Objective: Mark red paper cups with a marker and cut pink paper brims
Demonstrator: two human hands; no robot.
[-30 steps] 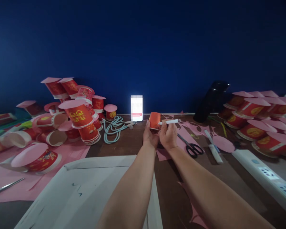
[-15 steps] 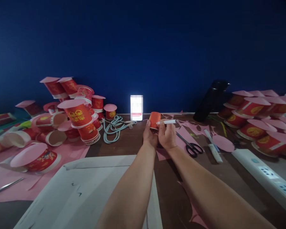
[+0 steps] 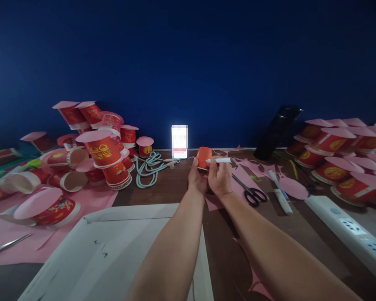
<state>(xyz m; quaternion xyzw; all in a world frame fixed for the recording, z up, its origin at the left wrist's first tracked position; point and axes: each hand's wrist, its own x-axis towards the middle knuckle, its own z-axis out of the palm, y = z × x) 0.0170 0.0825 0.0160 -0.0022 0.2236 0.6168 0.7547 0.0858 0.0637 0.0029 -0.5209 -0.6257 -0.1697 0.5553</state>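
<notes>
My left hand point(image 3: 196, 179) is closed around the lower left side of a red paper cup point(image 3: 204, 156), held slightly tilted above the table. Pinched in the fingers of my right hand point(image 3: 221, 179) is a white marker point(image 3: 223, 160), lying almost level with its tip against or very close to the cup's side. Whether the tip touches cannot be made out. Right of my right hand lie black-handled scissors point(image 3: 255, 195), their blades on pink paper scraps point(image 3: 242, 173). A white capped tube or pen point(image 3: 283, 201) rests farther right.
Red cups with pink paper discs are piled at left point(image 3: 104, 151) and right point(image 3: 335, 167). A lit phone point(image 3: 179, 142) stands at the back beside a pale blue cable point(image 3: 147, 169). A black bottle point(image 3: 277, 131), a power strip point(image 3: 341, 228) and a white board point(image 3: 113, 251) lie around.
The marker and my right hand have shifted slightly left, bringing the tip over the cup's side. Between the last two frames the cup has turned or moved very slightly right.
</notes>
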